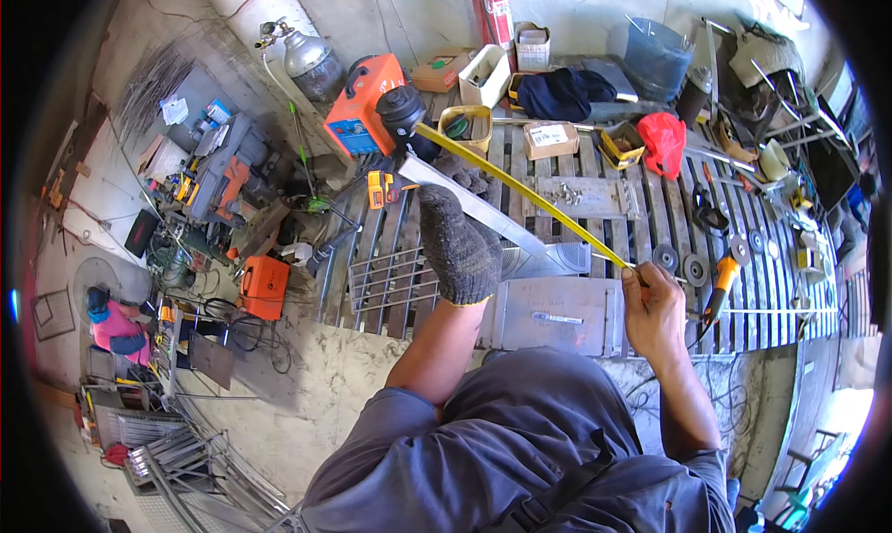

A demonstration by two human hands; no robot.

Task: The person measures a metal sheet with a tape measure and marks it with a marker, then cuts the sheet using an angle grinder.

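Note:
A yellow tape measure blade (525, 193) stretches diagonally from beside a black round object (401, 110) down to my right hand (654, 310). That bare hand pinches the blade's near end between thumb and fingers. My left hand (455, 245) wears a dark knitted glove and is closed on a pale metal bar (492, 220), its fingers partly hidden by the glove's back. The bar slants below the tape, roughly alongside it. Under both lies the slatted metal workbench (395, 301), with a grey metal plate (557, 301) bearing a marker pen (557, 318) between my forearms.
A wire rack (395, 277) lies left of my glove. An orange machine (364, 105), boxes (550, 140) and a red plastic bag (662, 144) line the far side. An angle grinder (722, 287) and discs (694, 269) are rightward. A seated person (121, 324) is far left.

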